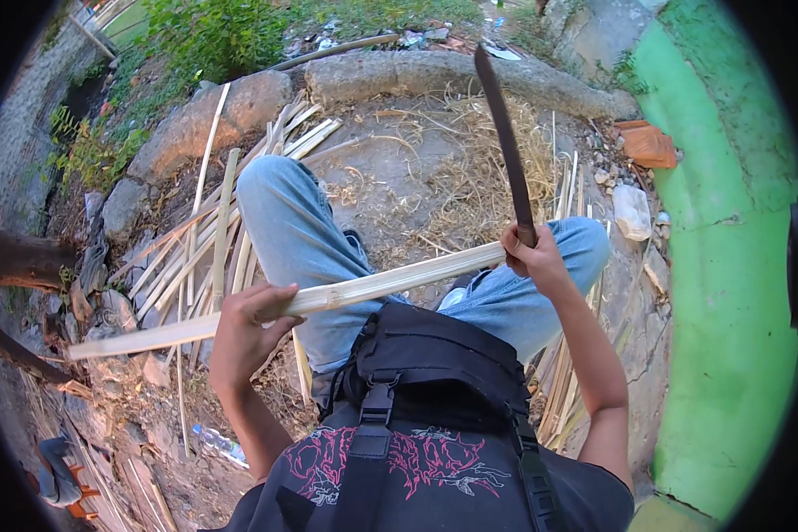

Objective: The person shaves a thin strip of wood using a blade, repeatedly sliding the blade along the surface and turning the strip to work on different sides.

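Observation:
A long pale bamboo strip [390, 282] lies across my lap, slanting up to the right. My left hand [253, 330] is closed around it, thumb along the near edge, and its other end runs past the hand to the far left. My right hand [535, 259] grips a machete [504, 129] near my right knee, the dark blade pointing up and away from me. The strip's right end meets the fingers of that hand; whether they also pinch it is hard to tell. The machete's handle is mostly covered by the hand.
Split bamboo strips [206, 232] are heaped left of my legs, with more strips [560, 390] on the right. Curled shavings [483, 160] cover ground ahead, before a stone kerb [390, 75]. A green wall [709, 293] stands right. A plastic bottle [220, 443] lies lower left.

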Tool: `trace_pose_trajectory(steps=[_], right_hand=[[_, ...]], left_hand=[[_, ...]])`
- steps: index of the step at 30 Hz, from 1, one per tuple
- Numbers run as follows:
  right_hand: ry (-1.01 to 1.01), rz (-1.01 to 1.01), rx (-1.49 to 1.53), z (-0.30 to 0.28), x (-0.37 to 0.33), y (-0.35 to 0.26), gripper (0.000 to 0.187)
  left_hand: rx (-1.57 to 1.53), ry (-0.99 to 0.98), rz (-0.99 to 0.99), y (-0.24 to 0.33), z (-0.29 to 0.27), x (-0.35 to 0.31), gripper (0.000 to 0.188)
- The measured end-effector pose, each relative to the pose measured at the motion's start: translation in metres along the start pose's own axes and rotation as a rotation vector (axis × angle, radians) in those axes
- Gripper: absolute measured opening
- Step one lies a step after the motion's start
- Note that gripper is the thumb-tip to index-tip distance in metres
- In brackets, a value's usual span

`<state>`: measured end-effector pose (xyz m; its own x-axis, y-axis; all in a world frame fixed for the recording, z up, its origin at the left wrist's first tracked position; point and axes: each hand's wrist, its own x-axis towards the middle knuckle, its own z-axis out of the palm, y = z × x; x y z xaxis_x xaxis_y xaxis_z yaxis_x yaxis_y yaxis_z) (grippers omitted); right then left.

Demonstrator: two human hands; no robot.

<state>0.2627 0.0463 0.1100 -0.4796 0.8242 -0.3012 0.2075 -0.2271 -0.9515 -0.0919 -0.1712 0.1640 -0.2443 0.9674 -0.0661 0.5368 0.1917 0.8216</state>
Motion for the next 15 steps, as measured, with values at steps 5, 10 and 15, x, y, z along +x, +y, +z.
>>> trace_pose_trajectory(steps=[5,10,15], right_hand=[[0.136,-0.175,0.117,0.011,0.006,0.007,0.026],[0.276,-0.163,0.110,0.019,0.003,-0.004,0.029],[0.165,-0.127,-0.185,-0.006,-0.007,0.004,0.026]], left_hand=[[-0.025,-0.029,0.002,-0.029,0.023,0.001,0.039],[-0.200,-0.103,-0.115,-0.062,0.041,0.003,0.039],[-0.143,0.000,-0.090,-0.063,0.038,0.001,0.038]])
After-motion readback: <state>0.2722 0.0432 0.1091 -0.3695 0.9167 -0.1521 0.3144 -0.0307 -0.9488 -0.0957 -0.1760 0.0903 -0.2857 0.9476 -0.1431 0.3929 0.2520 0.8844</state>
